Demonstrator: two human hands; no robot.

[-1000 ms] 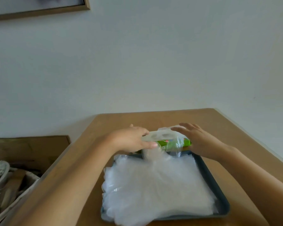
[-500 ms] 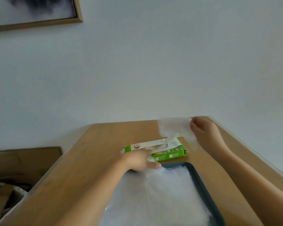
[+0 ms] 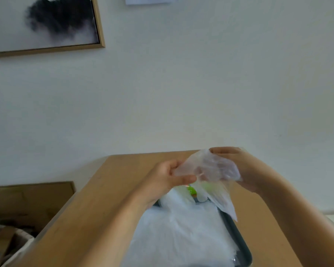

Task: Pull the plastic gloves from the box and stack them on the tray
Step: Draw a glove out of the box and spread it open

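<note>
Head view looks down over a table point(image 3: 112, 189) set against a pale wall. Both hands hold one clear glove point(image 3: 206, 168) in the air above the far end of the tray point(image 3: 237, 236). The left hand point(image 3: 168, 178) pinches the glove's left corner between thumb and forefinger; its other fingers are hidden behind the hand, so how they lie cannot be told. The right hand point(image 3: 247, 170) grips the glove's right side, thumb lying along the top edge and the fingers point(image 3: 218, 168) close together behind the plastic, showing dimly through it. The glove is stretched between the two hands, and a loose flap of it hangs down on the right, reaching over the tray's right rim.

Just below the hands a small patch of the green box point(image 3: 191, 189) shows; the rest is covered by plastic and the left hand. It sits at the tray's far edge. A thick stack point(image 3: 181, 234) of clear gloves fills the dark tray and covers nearly all of its floor, with only the right rim bare.

On the wall at upper left hangs a wood-framed picture point(image 3: 46, 26) with a dark smudge on white. Left of the table stands a brown carton point(image 3: 27, 199).
</note>
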